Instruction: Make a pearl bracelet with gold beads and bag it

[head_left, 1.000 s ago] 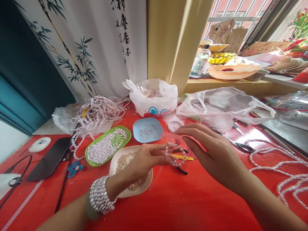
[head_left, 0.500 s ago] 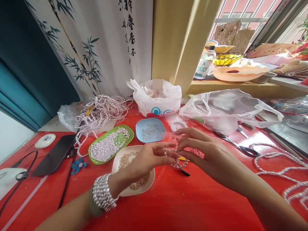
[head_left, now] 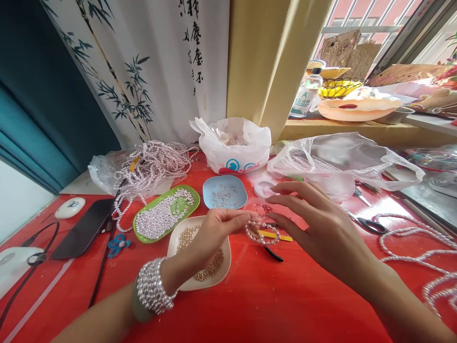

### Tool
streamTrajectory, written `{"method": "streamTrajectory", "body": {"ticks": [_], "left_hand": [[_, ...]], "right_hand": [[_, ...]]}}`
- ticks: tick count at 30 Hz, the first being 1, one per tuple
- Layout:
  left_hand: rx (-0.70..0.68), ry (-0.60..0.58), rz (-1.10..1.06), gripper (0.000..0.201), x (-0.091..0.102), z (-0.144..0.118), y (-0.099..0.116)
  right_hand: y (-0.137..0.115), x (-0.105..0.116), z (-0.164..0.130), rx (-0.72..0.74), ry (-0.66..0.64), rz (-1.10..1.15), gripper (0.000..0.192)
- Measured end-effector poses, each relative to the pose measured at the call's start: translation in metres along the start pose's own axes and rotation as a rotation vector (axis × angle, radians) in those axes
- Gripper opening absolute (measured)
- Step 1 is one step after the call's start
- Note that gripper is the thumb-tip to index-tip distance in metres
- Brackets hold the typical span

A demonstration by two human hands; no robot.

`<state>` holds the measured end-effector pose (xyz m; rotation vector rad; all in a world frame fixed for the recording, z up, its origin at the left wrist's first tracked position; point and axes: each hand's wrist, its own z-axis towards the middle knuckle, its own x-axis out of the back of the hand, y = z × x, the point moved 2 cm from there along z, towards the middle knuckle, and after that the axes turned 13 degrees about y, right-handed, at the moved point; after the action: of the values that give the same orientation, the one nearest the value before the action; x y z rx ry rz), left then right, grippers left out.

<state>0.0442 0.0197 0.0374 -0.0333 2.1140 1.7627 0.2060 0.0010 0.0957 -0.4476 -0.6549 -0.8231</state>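
Head view, left to right: green dish [head_left: 193, 196] of pearls and white dish [head_left: 173, 241] of gold beads on the red table [head_left: 250, 305]. Left hand [head_left: 210, 233], fingertips pinched on a small pearl loop [head_left: 262, 234] held just above the table. Right hand [head_left: 321, 228] beside the loop, fingers spread and grasping nothing; scissors [head_left: 367, 223] beyond.

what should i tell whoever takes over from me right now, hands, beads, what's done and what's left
Left hand: fingers pinch a small loop of white pearl beads above the red table.
Right hand: open, fingers spread beside the loop, holding nothing.
Supplies: cream dish of gold beads under the left hand, green tray of loose pearls, blue dish of small metal findings, scissors to the right.
Done: the beads form a loop.
Left: whether the ends are joined cannot be seen; check.
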Motion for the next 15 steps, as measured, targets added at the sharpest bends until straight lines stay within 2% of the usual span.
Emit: {"method": "streamTrajectory", "body": {"ticks": [3, 6, 12, 15], "left_hand": [[0.018, 0.012, 0.015, 0.028, -0.002, -0.002, 0.000], [0.008, 0.004, 0.074, 0.033, -0.003, -0.003, -0.002], [-0.195, -0.014, 0.205, 0.026, -0.002, -0.002, -0.003], [-0.228, -0.005, 0.254, 0.026, -0.001, -0.002, -0.003]], "right_hand": [[-0.005, -0.005, -0.001, 0.130, 0.095, -0.063, 0.013], [-0.007, -0.013, -0.005, 0.165, 0.067, -0.066, 0.016], [-0.009, -0.019, -0.011, 0.193, 0.032, -0.077, 0.020], [-0.010, -0.020, -0.010, 0.196, 0.027, -0.058, 0.024]]}}
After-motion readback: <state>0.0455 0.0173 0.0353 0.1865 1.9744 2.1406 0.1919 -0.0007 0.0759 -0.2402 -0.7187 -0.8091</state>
